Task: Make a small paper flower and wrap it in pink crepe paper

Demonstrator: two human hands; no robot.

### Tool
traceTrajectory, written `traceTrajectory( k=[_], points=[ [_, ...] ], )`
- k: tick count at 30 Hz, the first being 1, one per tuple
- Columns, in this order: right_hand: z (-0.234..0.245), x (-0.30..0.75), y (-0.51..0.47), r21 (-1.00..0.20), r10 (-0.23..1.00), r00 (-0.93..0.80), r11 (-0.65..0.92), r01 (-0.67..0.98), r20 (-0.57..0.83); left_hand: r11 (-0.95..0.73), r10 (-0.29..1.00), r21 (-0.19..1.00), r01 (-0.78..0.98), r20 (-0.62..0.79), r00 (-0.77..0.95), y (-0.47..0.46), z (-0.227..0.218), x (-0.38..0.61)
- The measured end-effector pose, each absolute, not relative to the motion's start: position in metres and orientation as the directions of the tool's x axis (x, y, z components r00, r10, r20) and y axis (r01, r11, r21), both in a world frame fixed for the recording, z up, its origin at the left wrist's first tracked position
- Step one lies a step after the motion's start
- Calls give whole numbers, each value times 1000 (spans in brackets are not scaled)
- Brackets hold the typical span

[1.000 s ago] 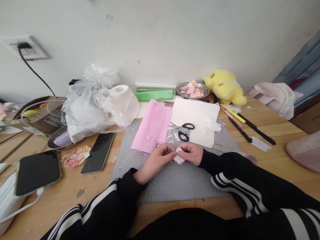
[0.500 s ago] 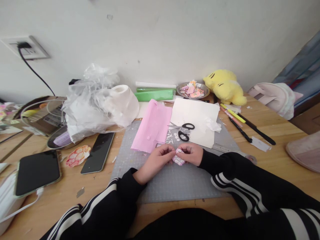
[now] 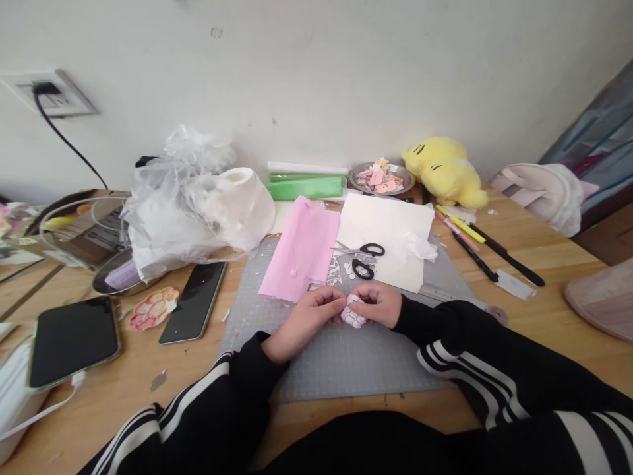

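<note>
Both hands, left hand [image 3: 311, 313] and right hand [image 3: 378, 302], pinch a small pink paper piece [image 3: 354, 315] over the grey mat [image 3: 341, 359]; scissors [image 3: 363, 258] and pink sheet [image 3: 302, 249] lie just behind.

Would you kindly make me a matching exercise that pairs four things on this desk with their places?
1. scissors
2. plush toy
3. green roll
4. small pink paper piece

a. between left hand and right hand
b. by the wall, beyond the pink sheet
c. right of the metal dish
d. partly on the white sheet

Pairs: 1-d, 2-c, 3-b, 4-a.
</note>
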State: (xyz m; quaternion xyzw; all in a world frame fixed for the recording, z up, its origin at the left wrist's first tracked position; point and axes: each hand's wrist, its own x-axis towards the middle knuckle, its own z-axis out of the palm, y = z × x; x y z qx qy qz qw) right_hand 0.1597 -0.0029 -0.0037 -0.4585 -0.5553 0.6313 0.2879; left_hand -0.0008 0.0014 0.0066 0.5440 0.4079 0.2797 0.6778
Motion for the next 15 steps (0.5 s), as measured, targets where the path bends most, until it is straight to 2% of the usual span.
traceTrajectory(
  k=[12,15],
  points=[
    [-4,158,-1,-948,860,-400,-277,154,-316,234,817,969,82,-242,524,3,4,-1],
    [-3,159,-3,-956,865,-410,-251,149,-291,214,824,971,102,-236,514,2,6,-1]
  ],
)
